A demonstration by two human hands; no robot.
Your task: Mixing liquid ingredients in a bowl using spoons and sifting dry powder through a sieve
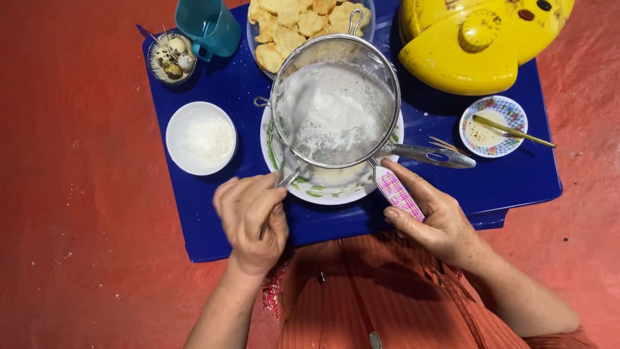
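On the blue surface point(213, 239), left to right: a small cup of speckled eggs point(171, 57), a teal mug point(210, 26), a white bowl of powder point(201, 137). The left hand point(252, 220) is closed round a metal utensil handle point(289, 178) dipping into the patterned plate point(323, 192) — likely for stirring. A floured mesh sieve point(334, 113) rests over that plate so siftings fall in; its pink checked handle point(398, 193) sits in the right hand's point(433, 216) closed grip. Beyond — a small dish point(494, 126) and yellow appliance point(478, 39).
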